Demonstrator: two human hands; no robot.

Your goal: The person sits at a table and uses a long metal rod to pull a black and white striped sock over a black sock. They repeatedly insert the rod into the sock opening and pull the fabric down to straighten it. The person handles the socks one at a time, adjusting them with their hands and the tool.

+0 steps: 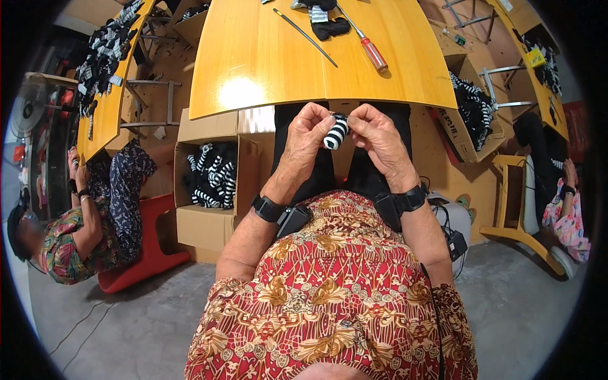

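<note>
Just in front of the table's near edge, over my lap, I hold a small knitted tube [336, 133] with black and white stripes. Its rounded white end points down toward me. My left hand [309, 130] pinches it between thumb and finger on one side. On the other side my right hand [377, 133] grips its upper edge in the same way. Fingers partly hide the tube's top. On the table lie a screwdriver [372, 53] with a red handle, a thin dark rod [306, 37] and a black knitted piece [330, 28].
The yellow wooden table [253, 63] spans the front. A cardboard box [206, 225] of striped knitted pieces stands at left, another box [465, 149] at right. A person [82, 234] sits on a red chair [149, 247] at left; another person's sleeve [565, 218] shows at right.
</note>
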